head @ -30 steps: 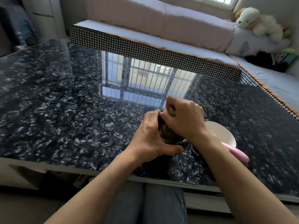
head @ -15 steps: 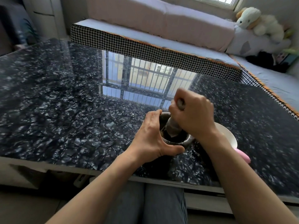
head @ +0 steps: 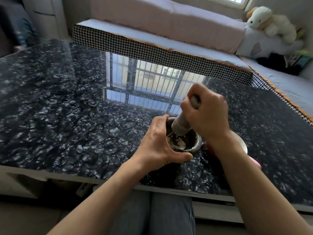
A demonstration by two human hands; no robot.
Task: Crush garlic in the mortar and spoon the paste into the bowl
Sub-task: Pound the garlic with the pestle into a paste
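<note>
A dark stone mortar (head: pixel 194 144) stands near the front edge of the glossy black table (head: pixel 67 116). My left hand (head: pixel 157 143) wraps around its left side, thumb along the front. Pale crushed garlic (head: pixel 180 143) lies inside. My right hand (head: pixel 205 114) grips the grey pestle (head: pixel 182 124), raised and tilted, its head just above the garlic. A white bowl (head: pixel 241 143) sits right behind my right wrist, mostly hidden. The pink spoon handle (head: pixel 254 162) pokes out to the right of my forearm.
A bench with houndstooth edging (head: pixel 152 48) and pink cushions borders the table's far side and right side. Plush toys (head: pixel 267 22) sit in the far right corner. The table's front edge is just above my knees (head: pixel 152 214).
My right hand has lifted the pestle up and to the right out of the mortar, exposing the crushed garlic. My left hand has kept its hold on the mortar.
</note>
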